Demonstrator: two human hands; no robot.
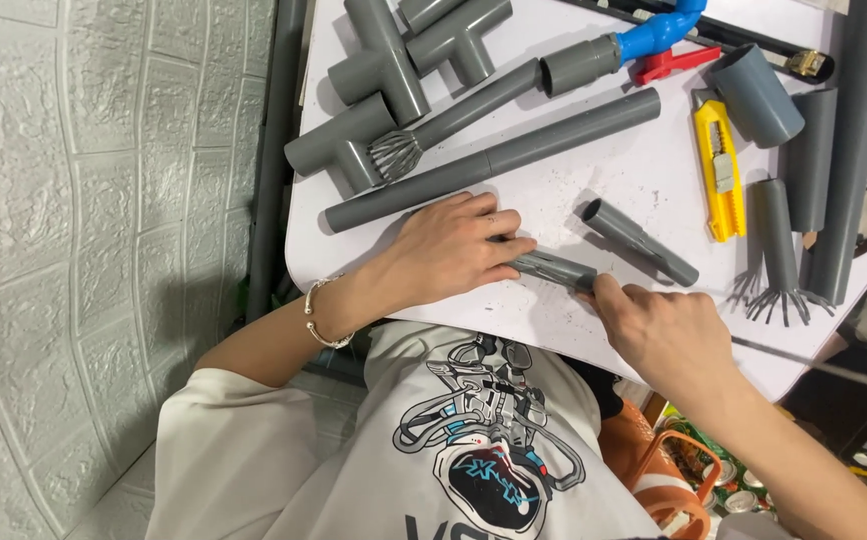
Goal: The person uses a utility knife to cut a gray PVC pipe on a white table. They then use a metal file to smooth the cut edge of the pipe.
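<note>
A short grey pipe (551, 268) lies on the white table (603, 190) near its front edge. My left hand (453, 250), with a bracelet on the wrist, lies over the pipe's left part and holds it down with the fingers. My right hand (665, 332) has its fingers curled, and its thumb and fingertips grip the pipe's right end. Whether the right hand also holds something small is hidden by the fingers.
On the table lie a long grey pipe (493, 160), tee fittings (353, 140), a pipe with a splayed slit end (398, 152), another short pipe (638, 240), a yellow utility knife (718, 170), a grey socket (753, 95), a blue valve (653, 35). Tall pipes (853, 150) stand on the right.
</note>
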